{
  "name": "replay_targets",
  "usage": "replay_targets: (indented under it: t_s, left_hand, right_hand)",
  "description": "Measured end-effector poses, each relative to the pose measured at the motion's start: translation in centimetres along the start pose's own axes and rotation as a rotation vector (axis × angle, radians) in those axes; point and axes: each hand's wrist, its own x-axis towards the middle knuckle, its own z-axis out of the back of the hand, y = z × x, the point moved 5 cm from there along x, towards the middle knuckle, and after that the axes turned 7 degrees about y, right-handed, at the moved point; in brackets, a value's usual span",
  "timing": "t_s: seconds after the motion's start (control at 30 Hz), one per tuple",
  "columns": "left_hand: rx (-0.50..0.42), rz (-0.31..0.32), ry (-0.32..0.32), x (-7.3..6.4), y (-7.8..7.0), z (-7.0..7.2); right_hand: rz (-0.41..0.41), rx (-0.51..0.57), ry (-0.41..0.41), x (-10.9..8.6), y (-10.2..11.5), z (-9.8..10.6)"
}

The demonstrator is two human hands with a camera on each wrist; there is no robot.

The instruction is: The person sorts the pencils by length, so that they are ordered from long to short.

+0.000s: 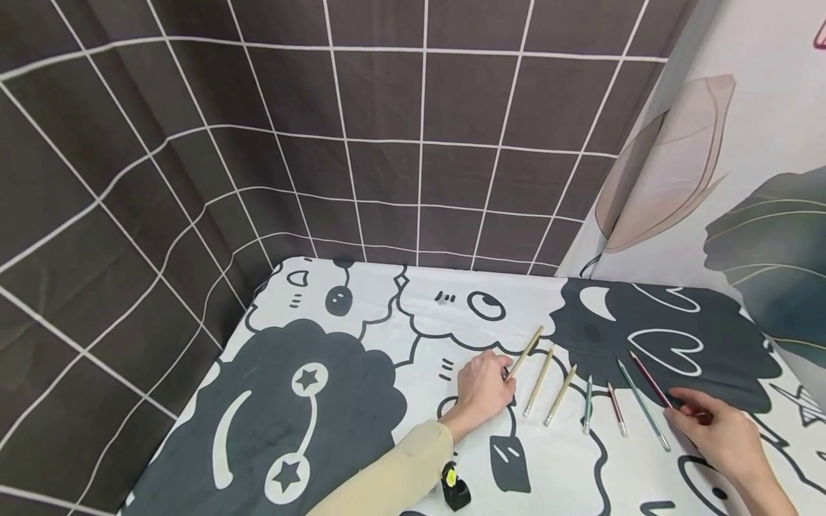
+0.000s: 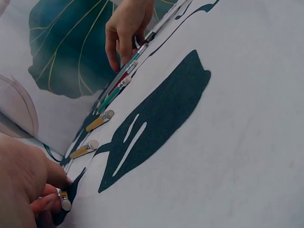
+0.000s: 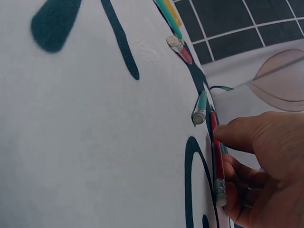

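My left hand (image 1: 485,387) pinches a yellow pencil (image 1: 528,350) at the left end of a fanned row; its eraser end (image 2: 65,203) pokes out between the fingers in the left wrist view. At the row's right end, my right hand (image 1: 729,433) holds a dark red pencil (image 1: 650,380) between thumb and fingers, eraser end toward me in the right wrist view. Between the hands lie two more yellow pencils (image 1: 539,380), a short green pencil (image 1: 588,405), a short red pencil (image 1: 617,410) and a longer green pencil (image 1: 643,405).
A black-and-white cartoon cloth (image 1: 361,459) covers the table. Near my left forearm sits a small black object (image 1: 455,487) with a yellow spot. Dark grid curtains (image 1: 381,93) stand behind and at the left, and a leaf-print curtain (image 1: 761,129) hangs at the right.
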Motion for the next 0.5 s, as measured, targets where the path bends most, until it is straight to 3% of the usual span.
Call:
replay_targets:
  t_s: [0.2, 0.5]
  left_hand:
    - [0.018, -0.032, -0.005, 0.12, -0.25, 0.15]
    - [0.035, -0.03, 0.003, 0.34, -0.53, 0.23]
  right_hand:
    - [0.026, -0.01, -0.01, 0.02, 0.38, 0.16]
    - [0.031, -0.027, 0.023, 0.25, 0.38, 0.11]
